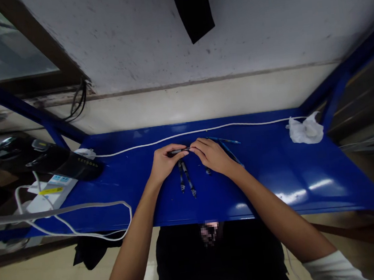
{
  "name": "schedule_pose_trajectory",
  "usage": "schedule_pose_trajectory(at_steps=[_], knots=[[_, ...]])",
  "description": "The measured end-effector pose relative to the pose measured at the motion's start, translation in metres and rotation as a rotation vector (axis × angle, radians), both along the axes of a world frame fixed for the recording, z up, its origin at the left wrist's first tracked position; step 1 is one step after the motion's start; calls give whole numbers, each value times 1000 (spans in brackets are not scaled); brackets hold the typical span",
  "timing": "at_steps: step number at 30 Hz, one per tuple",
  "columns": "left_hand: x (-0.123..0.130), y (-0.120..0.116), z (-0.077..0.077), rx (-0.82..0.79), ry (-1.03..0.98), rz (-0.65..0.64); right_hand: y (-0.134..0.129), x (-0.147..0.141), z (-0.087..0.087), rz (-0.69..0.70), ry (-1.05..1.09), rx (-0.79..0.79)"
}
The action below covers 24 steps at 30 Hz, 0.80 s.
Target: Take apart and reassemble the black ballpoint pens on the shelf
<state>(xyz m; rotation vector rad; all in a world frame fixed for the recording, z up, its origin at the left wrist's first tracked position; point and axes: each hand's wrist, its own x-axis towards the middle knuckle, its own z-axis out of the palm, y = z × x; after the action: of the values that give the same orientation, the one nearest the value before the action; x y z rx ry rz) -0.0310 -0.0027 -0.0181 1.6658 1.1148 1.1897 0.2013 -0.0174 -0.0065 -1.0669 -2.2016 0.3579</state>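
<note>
My left hand (164, 162) and my right hand (210, 155) meet above the blue metal table top (271, 180), both pinching a dark slim pen (178, 151) held level between them. Its middle is partly hidden by my fingers. Just below my left hand, two dark pen parts (181, 176) (188, 178) lie side by side. A small dark piece (207, 170) sits beside my right hand. Two thin blue pens (223, 141) (231, 153) lie past my right fingers, partly covered by that hand.
A white cable (186, 134) runs along the back of the table to a crumpled white plastic bag (305, 130). At the left are a black keyboard case (87, 164), a white power strip (54, 194) and looped cables. Blue uprights stand at both sides.
</note>
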Motion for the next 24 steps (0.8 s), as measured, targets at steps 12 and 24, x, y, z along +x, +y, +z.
schedule_pose_trajectory(at_steps=[12, 24], knots=[[-1, -3, 12, 153, 106, -95, 2, 2, -4, -32, 11, 68], [0, 1, 3, 153, 56, -93, 2, 4, -2, -27, -45, 8]])
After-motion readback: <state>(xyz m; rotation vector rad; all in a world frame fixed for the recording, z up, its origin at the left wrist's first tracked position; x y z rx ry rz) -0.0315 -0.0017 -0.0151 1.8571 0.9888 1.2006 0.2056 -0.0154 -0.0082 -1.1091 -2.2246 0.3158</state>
